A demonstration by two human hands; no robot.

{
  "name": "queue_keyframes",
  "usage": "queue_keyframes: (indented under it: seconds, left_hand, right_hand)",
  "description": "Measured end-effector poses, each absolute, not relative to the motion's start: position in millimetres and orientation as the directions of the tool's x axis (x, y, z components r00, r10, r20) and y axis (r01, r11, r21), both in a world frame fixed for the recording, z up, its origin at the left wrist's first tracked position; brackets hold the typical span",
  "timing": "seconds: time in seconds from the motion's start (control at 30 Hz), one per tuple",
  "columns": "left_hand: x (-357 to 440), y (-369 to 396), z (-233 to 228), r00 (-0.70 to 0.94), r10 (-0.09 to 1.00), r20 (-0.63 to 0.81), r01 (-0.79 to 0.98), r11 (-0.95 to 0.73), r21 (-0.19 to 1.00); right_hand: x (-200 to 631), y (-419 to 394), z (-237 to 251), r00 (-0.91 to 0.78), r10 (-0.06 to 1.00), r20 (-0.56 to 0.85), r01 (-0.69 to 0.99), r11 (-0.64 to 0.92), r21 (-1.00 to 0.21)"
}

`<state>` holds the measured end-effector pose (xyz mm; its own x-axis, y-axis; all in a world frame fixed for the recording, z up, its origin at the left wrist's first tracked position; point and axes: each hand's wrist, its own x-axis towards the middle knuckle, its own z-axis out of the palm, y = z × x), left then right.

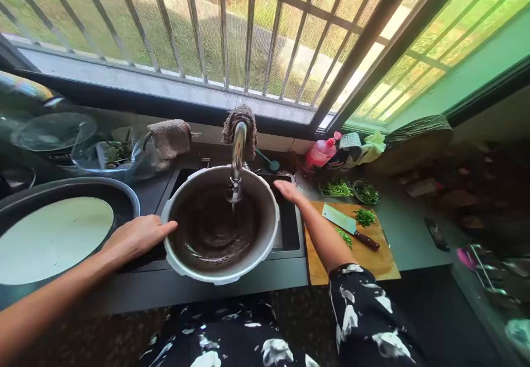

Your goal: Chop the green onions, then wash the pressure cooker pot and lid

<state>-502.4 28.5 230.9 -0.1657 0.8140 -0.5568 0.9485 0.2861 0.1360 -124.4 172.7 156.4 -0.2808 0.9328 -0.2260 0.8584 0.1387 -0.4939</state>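
Note:
A large metal pot [223, 276] with a lugged rim sits over the sink, holding dark-looking water with ripples on its surface. Above it curves a chrome faucet [239, 152], a thin stream falling from its spout into the pot. My left hand [143, 229] grips the pot's left side, thumb hooked over the rim and the other fingers mostly hidden outside. On the opposite side, my right hand [289, 190] is stretched out flat beside the rim, over the sink [296, 234]; whether its fingertips touch the pot I cannot tell.
At left stands a wide dark basin [134, 201] with a pale round thing in it. To the right, a cutting board [368, 265] bears a cleaver [342, 219] and chopped greens [365, 217]. Behind are a pink bottle [321, 153], a cloth [170, 138] and a barred window.

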Motion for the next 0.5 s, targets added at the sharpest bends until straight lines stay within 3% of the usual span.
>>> queue_keyframes:
  seconds: [0.13, 0.2, 0.33, 0.5]
  left_hand:
    - [-500.1, 14.8, 239.4, -0.249, 0.777, -0.578, 0.925, 0.367, 0.094]
    - [-495.1, 7.5, 246.3, -0.289, 0.759, -0.584, 0.913, 0.402, 0.071]
    - [-484.6, -2.0, 257.3, -0.318, 0.745, -0.586, 0.903, 0.426, 0.051]
    - [-482.7, -3.7, 246.6, -0.312, 0.774, -0.552, 0.902, 0.424, 0.085]
  right_hand:
    - [-146.5, 153.7, 126.5, 0.025, 0.973, -0.23, 0.946, -0.097, -0.309]
    - [-157.4, 155.4, 119.6, 0.099, 0.959, -0.264, 0.947, -0.172, -0.273]
    - [-159.5, 178.8, 118.4, 0.077, 0.938, -0.339, 0.913, -0.203, -0.355]
    - [-139.2, 189.7, 119.7, 0.022, 0.943, -0.333, 0.899, -0.165, -0.406]
